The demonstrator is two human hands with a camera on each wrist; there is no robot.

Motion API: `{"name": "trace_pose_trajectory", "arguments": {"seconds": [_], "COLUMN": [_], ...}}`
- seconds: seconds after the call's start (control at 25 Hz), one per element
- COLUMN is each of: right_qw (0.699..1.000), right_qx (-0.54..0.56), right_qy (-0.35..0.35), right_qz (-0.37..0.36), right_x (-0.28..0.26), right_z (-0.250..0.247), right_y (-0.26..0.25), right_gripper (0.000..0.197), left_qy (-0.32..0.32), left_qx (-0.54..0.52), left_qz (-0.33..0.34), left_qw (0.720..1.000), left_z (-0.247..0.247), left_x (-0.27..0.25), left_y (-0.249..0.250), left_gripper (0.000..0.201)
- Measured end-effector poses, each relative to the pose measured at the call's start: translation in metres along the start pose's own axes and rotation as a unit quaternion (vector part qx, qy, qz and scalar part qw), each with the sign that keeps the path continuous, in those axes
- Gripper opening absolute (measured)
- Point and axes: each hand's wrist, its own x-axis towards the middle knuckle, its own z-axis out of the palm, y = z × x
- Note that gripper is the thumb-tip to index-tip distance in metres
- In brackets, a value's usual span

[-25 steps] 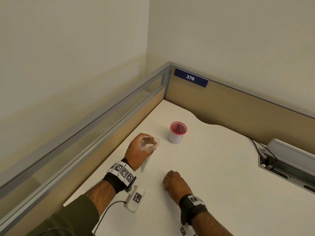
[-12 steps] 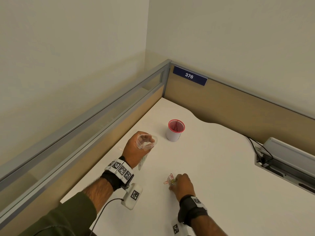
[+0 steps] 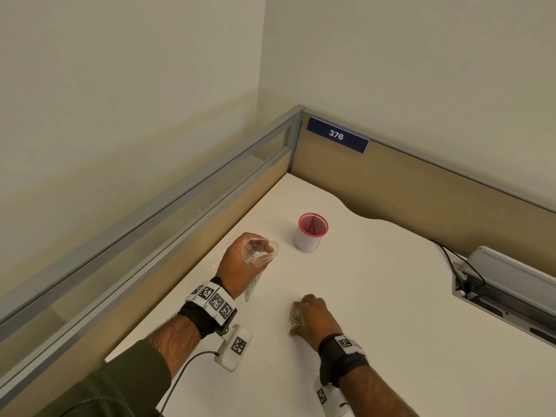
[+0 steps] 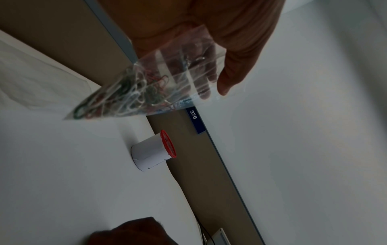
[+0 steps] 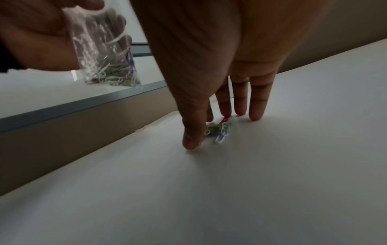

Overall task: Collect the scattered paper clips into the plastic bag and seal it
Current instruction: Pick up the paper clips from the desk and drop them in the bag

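clips lie in a small coloured heap on the desk, right under my right hand. i have that hand fingers-down over them, thumb on one side and the fingertips touching the desk on the other, so the heap sits between them. the fingers are fairly straight and nothing is lifted yet; i read it as raking the clips together so they can be taken in one pinch instead of one by one.

my left hand grips the bag up off the desk, to the left of the heap and near it. the fingers curl round the top so the mouth stays open and faces up, ready for a drop. the bag hangs down from the grip, and many clips are already bunched in its lower corner, which keeps it hanging straight.

a white cup with a red mesh rim stands farther back, well apart from both hands.

judging by this, most of the collecting is done; this heap is the only loose one i can see, and sealing comes after it.
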Motion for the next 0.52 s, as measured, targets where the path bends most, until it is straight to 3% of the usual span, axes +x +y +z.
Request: {"name": "trace_pose_trajectory", "arguments": {"seconds": [0.2,0.52], "right_qw": [0.997,0.989], "right_qx": [-0.049,-0.124], "right_qy": [0.055,0.064], "right_qz": [-0.025,-0.040], "right_x": [-0.002,0.003], "right_z": [0.015,0.009], "right_y": [-0.005,-0.012], "right_gripper": [0.023,0.016], "left_qy": [0.000,-0.001], "left_qx": [-0.009,-0.005], "left_qz": [-0.008,-0.005], "left_qw": [1.000,1.000], "left_z": [0.006,0.006], "left_x": [0.001,0.001], "left_y": [0.001,0.004], "left_gripper": [0.031,0.029]}}
